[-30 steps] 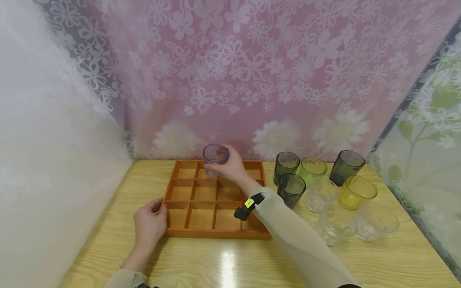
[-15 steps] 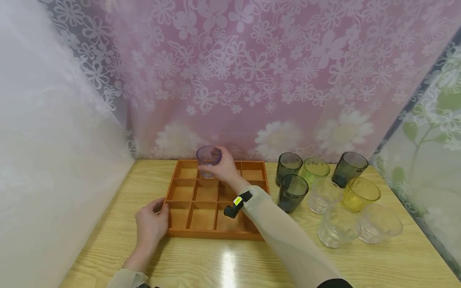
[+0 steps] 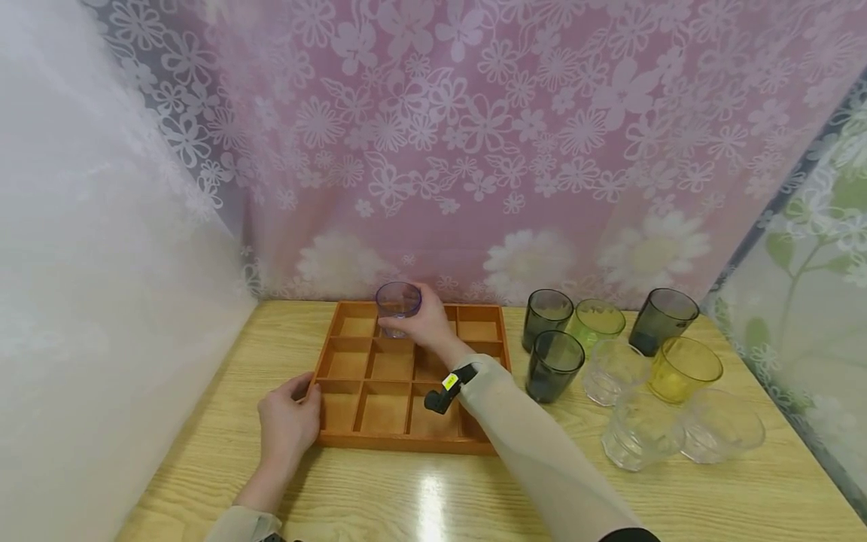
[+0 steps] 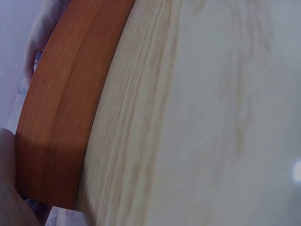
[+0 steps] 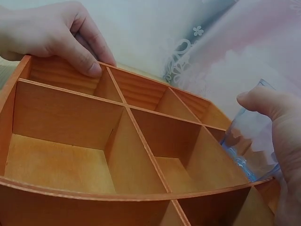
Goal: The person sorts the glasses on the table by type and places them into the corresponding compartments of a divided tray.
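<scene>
The right hand (image 3: pixel 430 322) grips a clear, blue-rimmed glass (image 3: pixel 394 302) at the second back-row compartment from the left of the wooden tray (image 3: pixel 406 443); the left hand (image 3: pixel 290 418) pinches that tray's left wall.

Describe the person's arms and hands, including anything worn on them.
The left hand and right hand wear no gloves. Both arms have pale beige sleeves. A small black device with a bright yellow label sits at the right wrist; a black band crosses that sleeve farther up.
</scene>
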Demonstrator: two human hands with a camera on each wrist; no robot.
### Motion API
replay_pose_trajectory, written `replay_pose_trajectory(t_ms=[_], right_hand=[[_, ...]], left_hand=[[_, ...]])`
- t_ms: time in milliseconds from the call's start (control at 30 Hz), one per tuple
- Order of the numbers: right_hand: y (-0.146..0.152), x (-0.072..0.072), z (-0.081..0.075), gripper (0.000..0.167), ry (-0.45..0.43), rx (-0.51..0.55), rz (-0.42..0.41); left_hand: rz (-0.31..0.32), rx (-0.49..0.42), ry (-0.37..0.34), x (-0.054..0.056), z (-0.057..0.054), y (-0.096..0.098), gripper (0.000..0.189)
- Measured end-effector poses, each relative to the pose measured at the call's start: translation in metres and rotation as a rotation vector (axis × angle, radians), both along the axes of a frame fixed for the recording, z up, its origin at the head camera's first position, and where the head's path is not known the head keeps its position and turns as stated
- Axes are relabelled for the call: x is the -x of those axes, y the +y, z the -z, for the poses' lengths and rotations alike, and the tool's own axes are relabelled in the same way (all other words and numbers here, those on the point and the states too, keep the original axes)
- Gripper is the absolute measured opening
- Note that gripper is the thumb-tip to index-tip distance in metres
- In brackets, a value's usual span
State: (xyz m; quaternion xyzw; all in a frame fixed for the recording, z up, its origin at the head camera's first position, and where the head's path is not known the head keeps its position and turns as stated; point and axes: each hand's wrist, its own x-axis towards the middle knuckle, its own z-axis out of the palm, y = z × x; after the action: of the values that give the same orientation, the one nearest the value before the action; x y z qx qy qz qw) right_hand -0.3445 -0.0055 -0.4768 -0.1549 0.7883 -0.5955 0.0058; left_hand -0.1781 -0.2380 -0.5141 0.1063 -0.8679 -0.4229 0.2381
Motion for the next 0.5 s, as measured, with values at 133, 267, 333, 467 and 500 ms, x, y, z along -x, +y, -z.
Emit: replay_pose_trajectory(t_ms=[133, 267, 333, 467, 500], right_hand=[[0.0007, 0.0018, 0.0009, 0.095, 0.008, -0.06, -0.004], [0.001, 0.0039, 0.0032, 0.096, 0.019, -0.107, -0.009], [0.0009, 0.0048, 0.0039, 0.096, 0.031, -0.13, -0.009], [0.0015, 0.0057, 0.0042, 0.097, 0.05, -0.155, -0.012], [0.0019, 0.0057, 0.0041, 0.097, 0.053, -0.158, -0.013]], left_hand=[[-0.002, 0.008, 0.0, -0.0003, -0.0006, 0.0003, 0.026], [-0.001, 0.005, -0.006, -0.0011, -0.0009, 0.0005, 0.026], [0.001, 0.0, -0.005, -0.0013, -0.0013, 0.0004, 0.026], [0.004, -0.006, 0.001, -0.0007, -0.0008, 0.0002, 0.025], [0.004, -0.007, 0.003, -0.0004, -0.0004, 0.0001, 0.025]])
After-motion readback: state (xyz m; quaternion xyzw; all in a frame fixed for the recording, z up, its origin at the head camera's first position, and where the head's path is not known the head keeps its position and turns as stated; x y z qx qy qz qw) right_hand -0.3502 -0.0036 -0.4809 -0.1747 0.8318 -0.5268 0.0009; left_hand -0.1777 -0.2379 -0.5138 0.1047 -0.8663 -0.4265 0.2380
